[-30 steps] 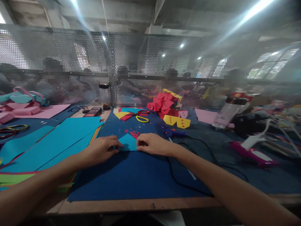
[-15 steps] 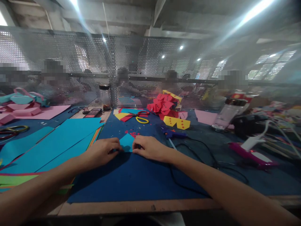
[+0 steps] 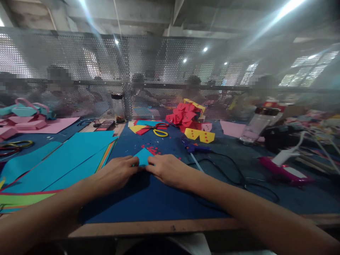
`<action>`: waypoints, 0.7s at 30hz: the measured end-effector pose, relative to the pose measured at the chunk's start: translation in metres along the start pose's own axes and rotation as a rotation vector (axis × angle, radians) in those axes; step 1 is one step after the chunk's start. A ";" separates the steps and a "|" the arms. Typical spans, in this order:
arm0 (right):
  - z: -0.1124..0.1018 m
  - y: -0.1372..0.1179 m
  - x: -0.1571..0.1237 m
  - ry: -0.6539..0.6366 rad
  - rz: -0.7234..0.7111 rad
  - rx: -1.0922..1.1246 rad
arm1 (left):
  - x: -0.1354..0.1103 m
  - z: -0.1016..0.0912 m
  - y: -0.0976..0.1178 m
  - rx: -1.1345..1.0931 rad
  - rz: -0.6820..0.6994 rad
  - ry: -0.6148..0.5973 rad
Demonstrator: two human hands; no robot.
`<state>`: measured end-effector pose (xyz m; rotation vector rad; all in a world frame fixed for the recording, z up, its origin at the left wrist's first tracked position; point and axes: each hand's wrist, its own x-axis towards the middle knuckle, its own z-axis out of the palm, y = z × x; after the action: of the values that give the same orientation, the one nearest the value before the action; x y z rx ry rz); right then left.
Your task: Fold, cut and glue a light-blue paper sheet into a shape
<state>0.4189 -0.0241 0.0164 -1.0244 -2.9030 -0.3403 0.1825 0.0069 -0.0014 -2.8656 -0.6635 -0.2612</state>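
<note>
Plainly, you have both hands on one small blue paper (image 3: 143,156), which lies in front of you near the middle of the counter (image 3: 159,209), its peak pointing to the far side. Your left hand (image 3: 123,170) has a narrow grip on its near left part, and your right hand (image 3: 167,168) pinches its near right part. The curled fingers cover the paper's lower corners, so you cannot tell from here how its near edge is folded.

Just beyond the peak are red scraps (image 3: 152,150), partly masked by the paper and your right hand. Farther off, the scissors (image 3: 160,133) show their red and yellow handles clearly, but the blades are hard to make out against coloured paper. To the right, a blue glue gun (image 3: 198,147) trails a black cable, part of which your right forearm hides. On the left, your forearm crosses the large blue sheets (image 3: 77,152), whose stack is cut off at the frame's edge. Behind the perforated screen (image 3: 159,60), people are dim and blurred.
</note>
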 end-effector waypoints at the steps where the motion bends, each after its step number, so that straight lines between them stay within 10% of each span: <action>1: -0.002 0.000 0.000 -0.007 -0.007 0.014 | 0.000 -0.001 0.001 0.013 0.010 -0.013; 12: -0.007 0.020 -0.003 0.021 0.045 0.411 | -0.006 0.006 -0.001 -0.014 0.010 0.011; 21: 0.015 0.013 0.018 0.051 0.438 0.596 | -0.002 0.001 0.007 0.037 -0.024 -0.045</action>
<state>0.4134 -0.0002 0.0059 -1.4248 -2.3776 0.4771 0.1840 0.0002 -0.0034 -2.8369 -0.7043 -0.1865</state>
